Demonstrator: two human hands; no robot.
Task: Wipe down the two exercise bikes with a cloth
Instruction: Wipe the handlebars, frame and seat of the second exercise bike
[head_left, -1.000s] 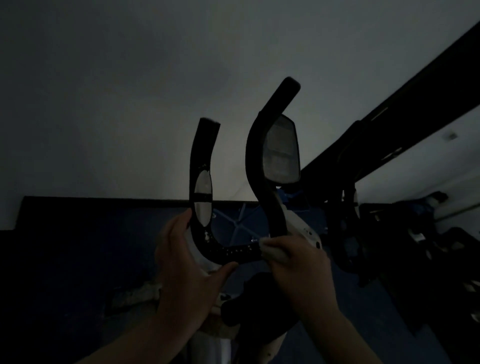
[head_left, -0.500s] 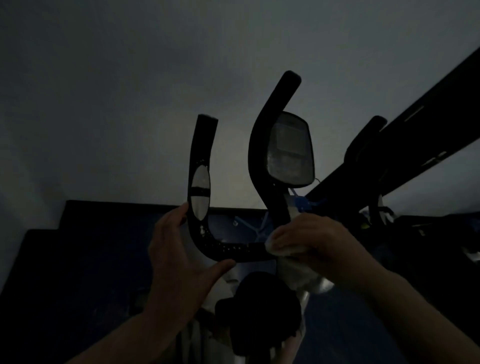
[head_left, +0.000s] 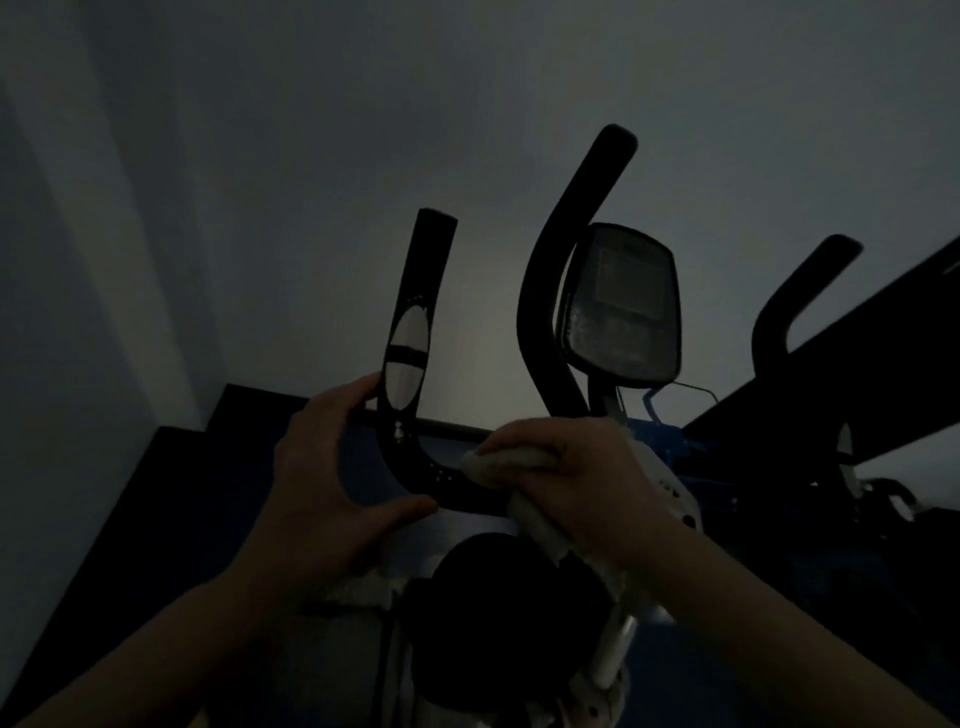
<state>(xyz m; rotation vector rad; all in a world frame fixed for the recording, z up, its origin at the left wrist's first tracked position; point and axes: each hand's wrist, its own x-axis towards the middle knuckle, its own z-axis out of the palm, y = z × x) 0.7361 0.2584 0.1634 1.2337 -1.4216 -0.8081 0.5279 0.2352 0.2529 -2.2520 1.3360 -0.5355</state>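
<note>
In dim light the near exercise bike's black U-shaped handlebar (head_left: 415, 291) rises in front of me, with a silver pulse pad on its left arm and a console screen (head_left: 621, 306) at the right arm. My left hand (head_left: 332, 478) cups the left bend of the bar, fingers behind and thumb under it. My right hand (head_left: 576, 478) grips a pale cloth (head_left: 498, 462) and presses it on the bar's bottom curve. A second bike's dark handlebar (head_left: 800, 301) shows at the right.
A plain wall fills the background. A dark slanted beam (head_left: 857, 384) runs across the right side behind the bikes. The black saddle or knob (head_left: 498, 613) sits below the handlebar, above a white frame post (head_left: 613, 649). Blue floor lies beneath.
My right hand has slid the cloth leftward along the bar's bottom curve. The view has turned right, bringing the second bike's handlebar into sight. My left hand keeps its place on the bend.
</note>
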